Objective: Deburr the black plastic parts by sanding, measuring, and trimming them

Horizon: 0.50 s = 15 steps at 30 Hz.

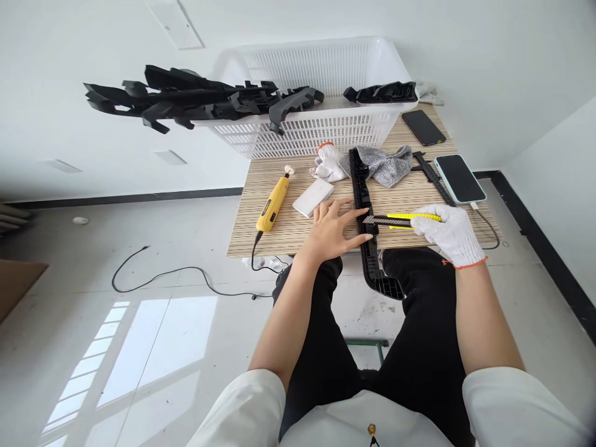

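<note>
A long black plastic part (367, 205) lies across the small wooden table (284, 233), its near end hanging over the edge above my lap. My left hand (333, 231), bare, rests flat with fingers spread, fingertips pressing the part's side. My right hand (451, 233), in a white knit glove, is closed round a yellow utility knife (410, 218). The knife's extended blade points left and touches the black part.
A white plastic basket (326, 93) at the table's far end carries several black plastic parts (195, 99). On the table lie a yellow rotary tool (274, 203), a white box (313, 197), a white glove (329, 162), a grey cloth (388, 164) and two phones (459, 179). A cable trails on the floor.
</note>
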Each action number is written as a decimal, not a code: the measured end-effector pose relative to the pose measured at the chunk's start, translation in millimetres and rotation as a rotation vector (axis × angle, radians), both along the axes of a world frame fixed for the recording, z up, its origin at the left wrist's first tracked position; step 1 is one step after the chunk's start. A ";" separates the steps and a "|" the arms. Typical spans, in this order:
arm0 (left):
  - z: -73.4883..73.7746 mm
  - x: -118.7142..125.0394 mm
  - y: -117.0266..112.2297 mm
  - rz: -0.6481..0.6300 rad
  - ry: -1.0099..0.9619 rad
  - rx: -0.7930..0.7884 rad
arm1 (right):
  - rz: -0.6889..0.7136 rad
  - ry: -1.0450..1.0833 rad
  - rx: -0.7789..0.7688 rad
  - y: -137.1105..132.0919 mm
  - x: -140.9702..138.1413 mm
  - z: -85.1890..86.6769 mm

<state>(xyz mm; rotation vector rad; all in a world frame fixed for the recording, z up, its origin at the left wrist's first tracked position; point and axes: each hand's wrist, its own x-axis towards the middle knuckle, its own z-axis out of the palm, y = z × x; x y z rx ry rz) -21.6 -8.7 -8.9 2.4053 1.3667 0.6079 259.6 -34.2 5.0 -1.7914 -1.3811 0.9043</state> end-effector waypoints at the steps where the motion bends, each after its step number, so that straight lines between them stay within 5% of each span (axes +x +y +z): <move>1: 0.0 0.2 0.1 0.006 -0.001 -0.001 | -0.001 0.019 0.007 -1.3 -0.1 0.0; 15: 0.1 1.6 -0.1 0.017 -0.002 0.009 | -0.003 0.054 0.067 -3.1 2.4 -3.9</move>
